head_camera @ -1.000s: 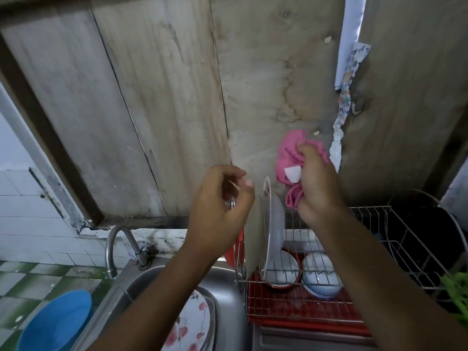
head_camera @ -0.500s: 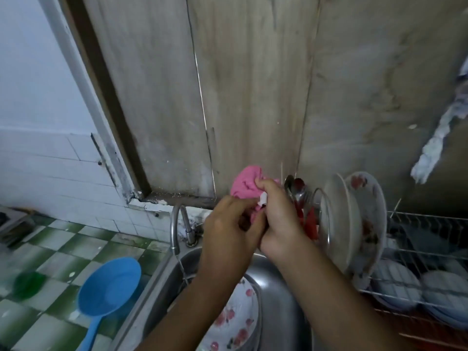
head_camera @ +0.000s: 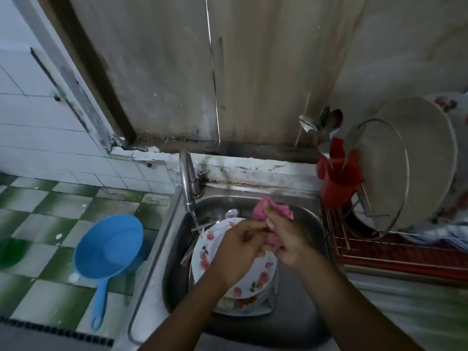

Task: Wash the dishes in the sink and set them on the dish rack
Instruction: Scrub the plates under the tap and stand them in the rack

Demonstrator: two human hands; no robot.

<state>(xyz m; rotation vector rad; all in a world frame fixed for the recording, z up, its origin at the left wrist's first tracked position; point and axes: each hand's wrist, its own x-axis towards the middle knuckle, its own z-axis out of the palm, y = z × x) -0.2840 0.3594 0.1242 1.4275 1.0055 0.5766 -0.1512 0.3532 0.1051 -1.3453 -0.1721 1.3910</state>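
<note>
Both hands dropped from rack height down over sink (head_camera: 307, 225) since half a second back. I see right hand (head_camera: 287, 240) clutching pink cloth (head_camera: 274, 211); left hand (head_camera: 239, 252) curled against it, pinching cloth or not, I cannot tell. Under hands: stack of flowered plates (head_camera: 255, 277), unwashed by my guess, tap (head_camera: 187, 177) trickling just left. Right of hands, dish rack (head_camera: 367, 245) already carries plates, spoons. Partway done; stack left.

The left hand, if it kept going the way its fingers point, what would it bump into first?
Most likely the crumpled pink cloth in the right hand; the left hand points right at it, nearly touching, though depth is unclear.
</note>
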